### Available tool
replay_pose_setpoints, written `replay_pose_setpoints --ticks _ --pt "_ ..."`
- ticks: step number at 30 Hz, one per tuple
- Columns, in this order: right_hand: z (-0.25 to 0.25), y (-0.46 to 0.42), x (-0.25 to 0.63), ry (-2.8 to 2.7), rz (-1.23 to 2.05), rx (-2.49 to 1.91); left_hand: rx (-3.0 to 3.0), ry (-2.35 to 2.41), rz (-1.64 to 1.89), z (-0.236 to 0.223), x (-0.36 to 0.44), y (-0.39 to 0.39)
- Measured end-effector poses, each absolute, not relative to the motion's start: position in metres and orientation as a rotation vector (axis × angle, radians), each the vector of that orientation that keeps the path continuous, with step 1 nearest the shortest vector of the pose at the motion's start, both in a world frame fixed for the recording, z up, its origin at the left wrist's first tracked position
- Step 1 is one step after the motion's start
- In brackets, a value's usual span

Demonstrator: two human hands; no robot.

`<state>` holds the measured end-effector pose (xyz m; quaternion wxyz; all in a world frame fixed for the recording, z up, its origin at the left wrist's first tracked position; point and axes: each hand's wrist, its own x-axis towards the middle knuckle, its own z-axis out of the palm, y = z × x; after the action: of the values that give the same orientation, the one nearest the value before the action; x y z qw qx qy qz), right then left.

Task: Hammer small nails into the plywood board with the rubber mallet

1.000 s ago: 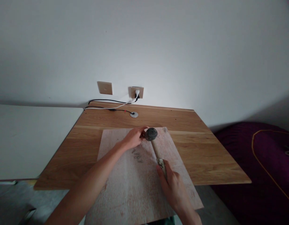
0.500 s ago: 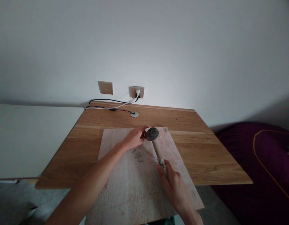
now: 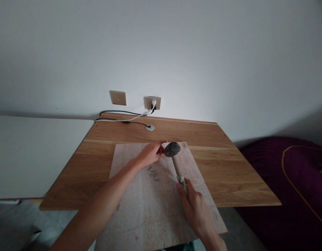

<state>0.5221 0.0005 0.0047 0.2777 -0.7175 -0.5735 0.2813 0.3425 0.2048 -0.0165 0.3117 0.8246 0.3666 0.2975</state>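
My right hand [image 3: 196,205] is wrapped round the handle of a mallet [image 3: 173,149] with a dark, rounded head and a pale shaft. The mallet's head is raised over the far part of a pale wooden board [image 3: 142,202] marked with dark scribbles. Just left of the head, my left hand [image 3: 151,153] rests at the board, its fingers curled and pinched together. Whatever those fingertips hold is too small and too hidden behind the hand and mallet to make out.
The board lies on a brown wooden desk [image 3: 239,181] and overhangs its front edge. Cables [image 3: 116,120] run to a wall socket [image 3: 158,103] and a round desk grommet [image 3: 150,128]. A white panel [image 3: 38,157] stands left; a purple cushioned seat [image 3: 270,167] is right.
The mallet's head has shifted slightly to the right, away from my left hand. My left hand and the board stay in place.
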Motion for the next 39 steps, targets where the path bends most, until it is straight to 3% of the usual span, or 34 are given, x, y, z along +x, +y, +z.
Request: replay_pose_setpoints --ticks 15,22,28,32,39 --pt "0.013 0.011 0.524 -1.592 0.78 -1.9 2.178 0.964 0.797 -0.02 0.344 0.206" --pt "0.022 0.013 0.528 -1.524 0.941 -1.821 2.195 0.945 0.805 -0.019 0.342 0.206" --pt "0.057 -0.007 0.523 -1.273 1.009 -1.72 2.214 0.928 0.786 -0.023 0.342 0.207" --pt "0.08 -0.013 0.524 -0.846 1.647 -1.394 2.23 0.895 0.803 -0.026 0.341 0.208" --pt "0.056 -0.001 0.545 -1.296 1.317 -1.625 2.227 0.904 0.784 -0.031 0.342 0.209"
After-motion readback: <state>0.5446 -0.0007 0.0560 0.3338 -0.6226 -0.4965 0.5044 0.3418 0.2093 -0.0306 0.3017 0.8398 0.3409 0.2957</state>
